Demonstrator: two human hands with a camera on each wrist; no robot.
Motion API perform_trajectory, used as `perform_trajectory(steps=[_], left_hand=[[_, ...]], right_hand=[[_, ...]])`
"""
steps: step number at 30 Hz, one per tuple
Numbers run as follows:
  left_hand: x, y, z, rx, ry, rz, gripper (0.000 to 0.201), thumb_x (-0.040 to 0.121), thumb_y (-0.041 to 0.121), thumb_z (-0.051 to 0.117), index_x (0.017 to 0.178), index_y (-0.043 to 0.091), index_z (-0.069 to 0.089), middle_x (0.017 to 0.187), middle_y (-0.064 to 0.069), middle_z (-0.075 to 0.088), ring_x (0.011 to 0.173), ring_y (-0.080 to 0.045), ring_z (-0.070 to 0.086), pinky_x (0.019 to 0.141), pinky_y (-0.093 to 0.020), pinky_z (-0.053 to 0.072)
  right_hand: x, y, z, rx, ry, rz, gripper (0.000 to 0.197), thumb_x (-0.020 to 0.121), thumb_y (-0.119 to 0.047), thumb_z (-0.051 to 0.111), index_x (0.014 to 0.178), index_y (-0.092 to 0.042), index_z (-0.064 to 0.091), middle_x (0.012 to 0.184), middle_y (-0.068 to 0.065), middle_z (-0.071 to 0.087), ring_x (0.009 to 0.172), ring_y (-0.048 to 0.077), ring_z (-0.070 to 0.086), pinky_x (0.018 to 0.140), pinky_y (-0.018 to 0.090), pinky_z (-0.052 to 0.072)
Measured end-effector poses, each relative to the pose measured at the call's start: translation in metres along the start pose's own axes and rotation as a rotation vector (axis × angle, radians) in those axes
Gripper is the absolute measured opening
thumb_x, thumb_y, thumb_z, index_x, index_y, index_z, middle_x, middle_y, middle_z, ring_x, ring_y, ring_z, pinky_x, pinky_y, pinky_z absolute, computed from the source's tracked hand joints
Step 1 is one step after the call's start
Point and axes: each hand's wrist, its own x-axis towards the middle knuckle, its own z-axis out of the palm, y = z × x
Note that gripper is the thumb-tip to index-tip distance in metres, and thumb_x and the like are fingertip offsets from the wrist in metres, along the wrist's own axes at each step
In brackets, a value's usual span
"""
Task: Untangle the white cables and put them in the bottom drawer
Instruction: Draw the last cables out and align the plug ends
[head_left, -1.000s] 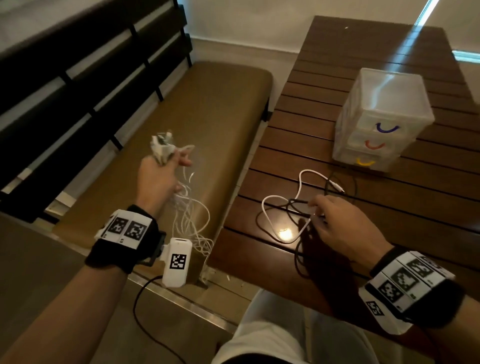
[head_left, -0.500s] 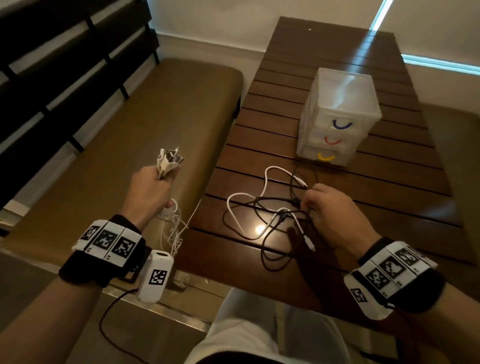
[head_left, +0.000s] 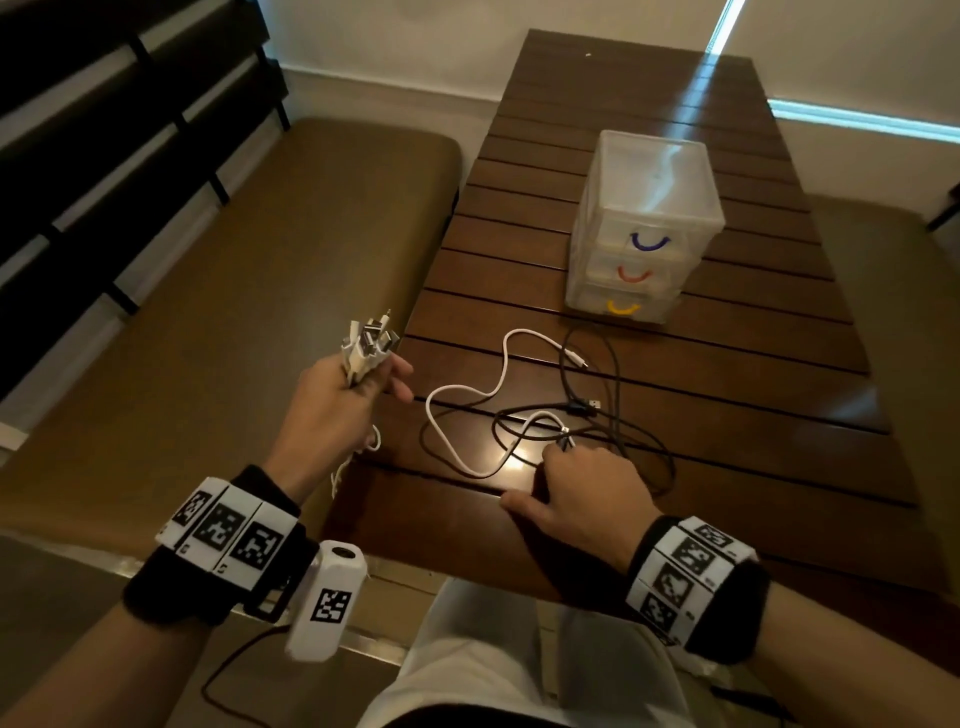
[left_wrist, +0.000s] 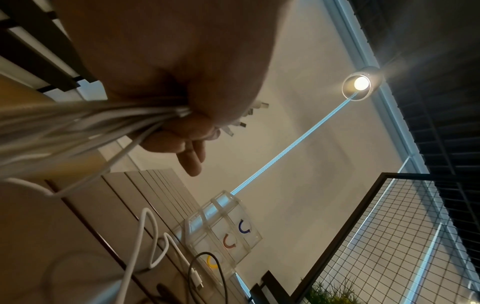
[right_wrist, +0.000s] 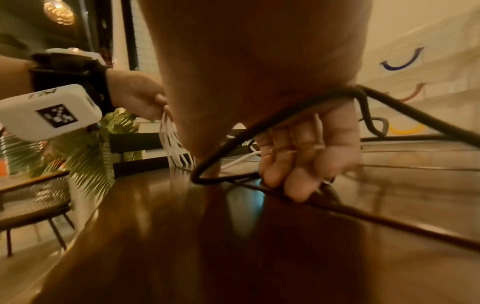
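My left hand (head_left: 343, 395) grips a bundle of white cables (head_left: 366, 348) at the table's left edge. The plugs stick up above the fist and the strands (left_wrist: 91, 123) hang below. One loose white cable (head_left: 467, 395) lies looped on the wooden table (head_left: 753, 426), crossing tangled black cables (head_left: 615, 410). My right hand (head_left: 576, 483) rests near the front edge, fingers curled round a black cable (right_wrist: 415, 117). The clear three-drawer unit (head_left: 644, 208) stands further back, all drawers closed. Its bottom drawer has a yellow handle (head_left: 622, 307).
A brown padded bench (head_left: 234, 291) runs along the table's left side, with a dark slatted backrest (head_left: 104, 156) behind it. A white wrist device (head_left: 327, 597) hangs from my left wrist. A lamp (left_wrist: 361, 83) shines overhead.
My left hand has carried the white bundle right, from over the bench to the table's edge. My right hand has drawn back toward the near edge, pulling the black cable with it.
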Motion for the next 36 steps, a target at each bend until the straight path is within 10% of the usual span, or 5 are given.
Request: perform_trajectory(steps=[6, 18, 24, 28, 36], left_hand=[[0.0, 0.002, -0.001, -0.062, -0.029, -0.015, 0.029, 0.103, 0.027, 0.042, 0.093, 0.017, 0.067, 0.081, -0.003, 0.072, 0.035, -0.009, 0.042, 0.039, -0.022, 0.036], [-0.007, -0.002, -0.004, -0.135, -0.069, -0.054, 0.03, 0.104, 0.025, 0.042, 0.096, 0.012, 0.067, 0.081, -0.008, 0.071, 0.035, -0.012, 0.04, 0.039, -0.021, 0.036], [-0.011, 0.005, 0.003, -0.169, -0.145, -0.101, 0.034, 0.104, 0.028, 0.041, 0.101, 0.007, 0.068, 0.078, -0.009, 0.071, 0.037, -0.014, 0.041, 0.039, -0.02, 0.036], [-0.013, 0.011, 0.006, -0.288, -0.193, -0.114, 0.042, 0.104, 0.033, 0.039, 0.099, 0.004, 0.068, 0.076, -0.01, 0.072, 0.036, -0.011, 0.039, 0.048, -0.027, 0.035], [-0.024, 0.015, 0.009, -0.437, -0.221, -0.009, 0.051, 0.089, 0.052, 0.038, 0.111, 0.017, 0.068, 0.044, 0.008, 0.047, 0.04, -0.005, 0.04, 0.044, -0.021, 0.035]], right_hand=[[0.012, 0.003, -0.005, 0.173, -0.121, 0.056, 0.021, 0.091, -0.023, 0.05, 0.097, -0.008, 0.063, 0.099, 0.01, 0.064, 0.09, 0.028, 0.062, 0.067, 0.031, 0.047], [0.001, -0.002, -0.031, 0.264, -0.028, 0.171, 0.013, 0.084, -0.022, 0.059, 0.078, -0.011, 0.059, 0.074, 0.003, 0.06, 0.07, 0.021, 0.06, 0.054, 0.03, 0.042], [0.019, -0.019, -0.069, 1.255, 0.111, 0.239, 0.011, 0.095, -0.012, 0.05, 0.094, -0.008, 0.06, 0.058, 0.0, 0.048, 0.038, 0.012, 0.036, 0.039, 0.023, 0.033], [0.017, -0.043, -0.083, 1.356, 0.242, -0.025, 0.02, 0.099, -0.006, 0.05, 0.117, -0.012, 0.043, 0.073, 0.021, 0.059, 0.043, 0.007, 0.052, 0.037, 0.024, 0.037], [0.015, -0.081, -0.062, 1.287, 0.16, -0.187, 0.012, 0.099, -0.013, 0.055, 0.105, -0.014, 0.065, 0.101, -0.007, 0.072, 0.064, 0.023, 0.069, 0.05, 0.033, 0.055]])
